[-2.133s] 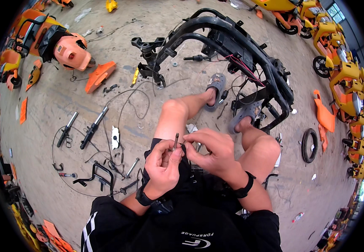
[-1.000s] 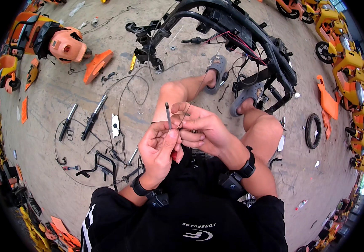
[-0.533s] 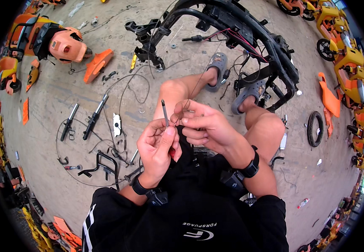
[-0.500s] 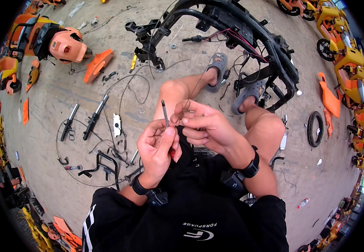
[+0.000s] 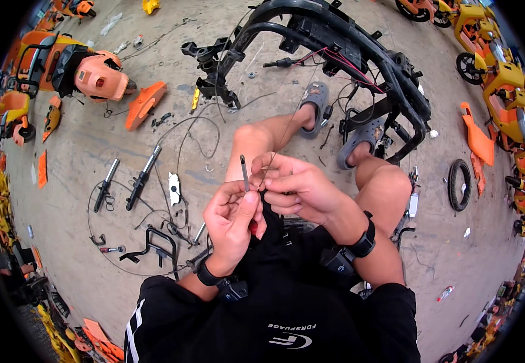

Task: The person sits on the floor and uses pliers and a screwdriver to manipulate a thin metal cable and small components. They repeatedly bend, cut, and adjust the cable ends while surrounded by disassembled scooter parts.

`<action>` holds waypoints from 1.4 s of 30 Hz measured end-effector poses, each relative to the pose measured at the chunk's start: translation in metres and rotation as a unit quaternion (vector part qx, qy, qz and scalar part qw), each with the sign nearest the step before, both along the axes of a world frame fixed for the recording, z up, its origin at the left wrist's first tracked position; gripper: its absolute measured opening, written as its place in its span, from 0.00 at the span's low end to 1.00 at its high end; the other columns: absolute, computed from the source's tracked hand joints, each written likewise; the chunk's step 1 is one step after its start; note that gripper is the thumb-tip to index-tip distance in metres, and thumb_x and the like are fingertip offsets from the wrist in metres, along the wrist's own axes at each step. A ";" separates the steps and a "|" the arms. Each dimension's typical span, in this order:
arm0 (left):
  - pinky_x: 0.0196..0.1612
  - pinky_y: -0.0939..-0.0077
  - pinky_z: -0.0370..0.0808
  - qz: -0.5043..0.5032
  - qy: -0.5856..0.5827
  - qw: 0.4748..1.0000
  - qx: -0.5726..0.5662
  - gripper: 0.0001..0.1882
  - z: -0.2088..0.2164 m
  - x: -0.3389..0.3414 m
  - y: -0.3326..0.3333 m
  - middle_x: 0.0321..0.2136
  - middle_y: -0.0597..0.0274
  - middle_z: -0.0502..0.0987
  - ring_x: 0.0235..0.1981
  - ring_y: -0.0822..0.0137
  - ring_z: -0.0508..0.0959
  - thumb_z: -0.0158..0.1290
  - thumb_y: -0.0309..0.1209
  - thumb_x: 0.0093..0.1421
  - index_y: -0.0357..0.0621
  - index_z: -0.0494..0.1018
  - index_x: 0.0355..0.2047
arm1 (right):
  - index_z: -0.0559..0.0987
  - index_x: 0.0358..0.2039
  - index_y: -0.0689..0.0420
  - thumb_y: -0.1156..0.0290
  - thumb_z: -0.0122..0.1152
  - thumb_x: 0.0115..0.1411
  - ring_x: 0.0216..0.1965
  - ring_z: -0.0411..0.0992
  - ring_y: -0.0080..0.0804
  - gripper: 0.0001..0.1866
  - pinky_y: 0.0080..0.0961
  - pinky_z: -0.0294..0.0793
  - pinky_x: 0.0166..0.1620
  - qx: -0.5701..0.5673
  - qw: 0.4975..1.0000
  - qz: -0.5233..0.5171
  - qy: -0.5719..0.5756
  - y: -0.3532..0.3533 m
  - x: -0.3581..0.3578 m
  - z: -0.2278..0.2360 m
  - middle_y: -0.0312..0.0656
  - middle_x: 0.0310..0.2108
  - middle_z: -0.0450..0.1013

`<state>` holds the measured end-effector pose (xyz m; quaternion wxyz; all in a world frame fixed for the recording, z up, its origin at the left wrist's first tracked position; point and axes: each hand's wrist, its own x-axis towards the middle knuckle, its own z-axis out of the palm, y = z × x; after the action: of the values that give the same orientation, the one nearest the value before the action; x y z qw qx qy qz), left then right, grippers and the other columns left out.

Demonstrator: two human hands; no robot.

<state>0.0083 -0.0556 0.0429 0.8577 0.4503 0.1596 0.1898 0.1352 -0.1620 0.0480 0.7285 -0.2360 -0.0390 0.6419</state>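
Observation:
My left hand (image 5: 229, 221) is closed around a screwdriver (image 5: 245, 174), its bare metal shaft pointing up and away from me. Part of the red handle shows below the fingers. Close beside it, my right hand (image 5: 305, 190) pinches a thin wire (image 5: 261, 184) between thumb and forefinger. The fingertips of both hands meet at this wire, so its end is hard to make out. Beyond my hands stands a black scooter frame (image 5: 335, 39) with pink and black wires, between and past my feet.
On the floor to the left lie two shock absorbers (image 5: 139, 184), a black tubular bracket (image 5: 156, 245), looped cables and an orange panel (image 5: 145, 106). A tyre (image 5: 458, 185) and an orange body part (image 5: 478, 136) lie to the right. Yellow scooters (image 5: 508, 88) line the right edge.
The whole view has shifted slightly. Both hands keep nearly the same pose, with the right fingers moved a little at the wire.

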 end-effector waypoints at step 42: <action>0.10 0.86 0.63 -0.001 0.041 0.999 0.001 0.07 -0.006 -0.001 0.002 0.22 0.62 0.67 0.18 0.75 0.67 0.47 0.27 0.63 0.36 0.66 0.39 | 0.69 0.40 0.58 0.72 0.43 0.66 0.13 0.49 0.11 0.07 0.11 0.45 0.15 -0.086 0.986 -0.026 -0.141 -0.002 -0.002 0.007 0.35 0.35 0.69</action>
<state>0.0074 -0.0532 0.0370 0.8504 0.4586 0.1936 0.1703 0.1334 -0.1642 0.0552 0.7092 -0.3871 -0.0798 0.5837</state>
